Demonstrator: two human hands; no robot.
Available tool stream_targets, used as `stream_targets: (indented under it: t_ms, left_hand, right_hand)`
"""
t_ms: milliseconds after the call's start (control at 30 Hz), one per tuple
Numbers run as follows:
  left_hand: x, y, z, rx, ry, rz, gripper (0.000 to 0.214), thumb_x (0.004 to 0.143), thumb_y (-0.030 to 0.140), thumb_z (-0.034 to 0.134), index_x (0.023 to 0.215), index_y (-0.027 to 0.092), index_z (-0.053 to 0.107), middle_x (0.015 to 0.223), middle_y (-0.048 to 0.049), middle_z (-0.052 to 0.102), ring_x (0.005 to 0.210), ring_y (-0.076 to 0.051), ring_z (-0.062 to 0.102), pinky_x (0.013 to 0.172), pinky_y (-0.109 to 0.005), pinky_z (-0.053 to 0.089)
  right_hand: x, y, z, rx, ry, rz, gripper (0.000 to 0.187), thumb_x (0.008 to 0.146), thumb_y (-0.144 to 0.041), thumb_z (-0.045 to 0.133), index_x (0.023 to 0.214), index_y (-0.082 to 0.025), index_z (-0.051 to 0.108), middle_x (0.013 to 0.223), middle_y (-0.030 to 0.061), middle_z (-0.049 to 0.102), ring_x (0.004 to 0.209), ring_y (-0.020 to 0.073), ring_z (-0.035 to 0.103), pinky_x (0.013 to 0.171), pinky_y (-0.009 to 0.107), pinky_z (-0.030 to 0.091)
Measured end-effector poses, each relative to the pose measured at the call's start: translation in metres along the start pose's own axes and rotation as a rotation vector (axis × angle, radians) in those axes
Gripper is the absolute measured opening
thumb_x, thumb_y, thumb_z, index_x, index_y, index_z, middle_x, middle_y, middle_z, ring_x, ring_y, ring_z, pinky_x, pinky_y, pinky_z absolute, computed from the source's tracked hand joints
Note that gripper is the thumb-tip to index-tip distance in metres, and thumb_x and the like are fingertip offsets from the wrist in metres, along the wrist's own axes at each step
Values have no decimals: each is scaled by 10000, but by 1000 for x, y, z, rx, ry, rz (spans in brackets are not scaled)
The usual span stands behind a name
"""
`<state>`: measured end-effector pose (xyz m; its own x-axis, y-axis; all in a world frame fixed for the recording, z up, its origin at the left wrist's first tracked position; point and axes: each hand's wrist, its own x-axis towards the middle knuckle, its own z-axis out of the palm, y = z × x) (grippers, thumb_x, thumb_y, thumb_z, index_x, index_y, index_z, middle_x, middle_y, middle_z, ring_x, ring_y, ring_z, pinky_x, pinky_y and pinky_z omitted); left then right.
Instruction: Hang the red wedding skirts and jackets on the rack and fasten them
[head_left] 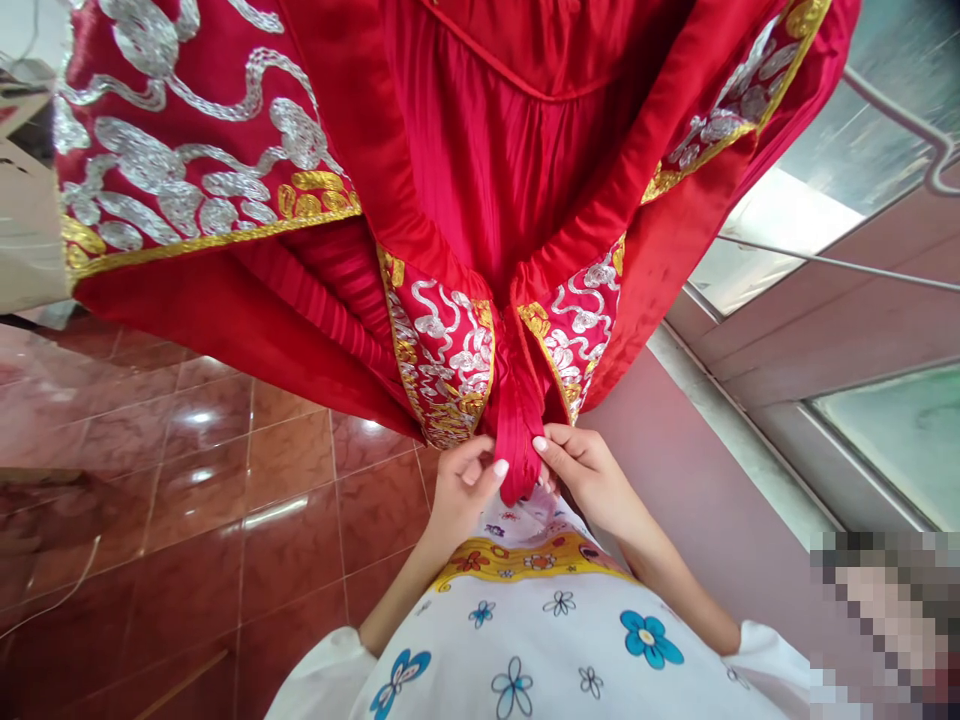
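Note:
A red satin gown [480,150] with silver and gold embroidered panels hangs in front of me, spread wide at the top and drawn together low down. From its middle a gathered red cloth strip [517,440] runs down toward my waist. My left hand [463,495] is closed at the strip's left edge, thumb on the cloth. On the other side my right hand [581,465] pinches the strip's right edge, with some fingers behind it. Just above my hands lie two embroidered border ends [446,350], one on each side.
Shiny red-brown floor tiles [292,490] lie to the left. At right stands a pink wall [645,460] with a window frame [810,410], a thin cable [832,262] and a white metal hook [934,165]. A blurred patch covers the lower right corner.

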<state>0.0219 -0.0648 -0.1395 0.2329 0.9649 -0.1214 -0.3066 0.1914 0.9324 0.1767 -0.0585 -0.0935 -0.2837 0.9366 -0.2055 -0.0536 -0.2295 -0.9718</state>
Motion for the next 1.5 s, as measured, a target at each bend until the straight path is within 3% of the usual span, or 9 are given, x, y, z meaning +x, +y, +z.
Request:
stream_targets:
  t_ms: [167, 333, 467, 700, 867, 1100, 1333, 1433, 1500]
  left_hand:
    - [7, 21, 10, 197, 68, -45, 313, 731, 418, 657, 643, 124, 596, 564, 5, 570, 531, -99, 507, 532, -211, 430]
    - [11, 13, 13, -82, -37, -154, 309, 776, 423, 620, 775, 115, 634, 638, -38, 639, 599, -146, 587, 578, -256, 470]
    - [12, 10, 19, -218, -20, -206, 329, 739, 451, 652, 756, 123, 623, 642, -50, 653, 635, -181, 626, 597, -289, 500]
    - [13, 14, 22, -278, 18, -218, 270, 732, 387, 669, 779, 125, 624, 689, -53, 675, 682, -187, 647, 645, -301, 513]
    - [14, 15, 20, -271, -33, -204, 283, 731, 371, 654, 861, 120, 636, 741, -69, 687, 707, -197, 653, 662, -311, 514]
    - [18, 3, 10, -190, -2, -104, 250, 697, 233, 697, 923, 133, 655, 823, -50, 697, 746, -164, 643, 712, -275, 503]
    - [19, 2, 12, -101, 31, -75, 240, 676, 265, 722, 860, 128, 650, 801, -42, 684, 754, -150, 622, 714, -252, 493]
    - [28, -6, 7, 23, 34, -45, 255, 670, 310, 720, 822, 127, 631, 785, -43, 676, 719, -144, 612, 690, -247, 487]
    - [38, -17, -3, 204, 50, -36, 274, 668, 352, 707, 799, 130, 614, 760, -47, 669, 714, -156, 614, 680, -259, 488]
  right_hand:
    - [2, 3, -1, 19, 23, 1, 376, 880, -432, 487, 616, -164, 483, 499, -40, 478, 432, 61, 409, 445, 201, 312]
    - [4, 5, 1, 226, -8, 34, 397, 851, -462, 521, 590, -166, 473, 455, -44, 469, 382, 55, 377, 413, 199, 287]
    - [7, 6, 5, 340, -9, 61, 404, 818, -476, 561, 575, -170, 456, 421, -51, 449, 353, 52, 355, 388, 195, 270]
    - [12, 7, 4, 358, 54, 76, 381, 786, -445, 616, 576, -166, 465, 420, -65, 438, 339, 40, 345, 359, 178, 271]
    - [15, 9, 5, 365, 97, 88, 379, 760, -445, 641, 570, -168, 466, 422, -70, 439, 329, 36, 334, 330, 169, 272]
    - [19, 11, 7, 214, 222, 49, 356, 739, -449, 658, 594, -174, 483, 415, -72, 451, 317, 44, 358, 319, 169, 290]
    - [19, 8, 10, 142, 271, 15, 347, 695, -435, 696, 592, -179, 485, 394, -74, 426, 320, 48, 330, 330, 183, 238]
    - [25, 18, 9, 67, 299, -2, 364, 694, -447, 692, 591, -187, 460, 420, -76, 412, 336, 52, 327, 349, 197, 244]
    - [34, 30, 5, -112, 324, -34, 346, 724, -452, 661, 601, -188, 473, 444, -59, 435, 367, 71, 370, 383, 212, 284]
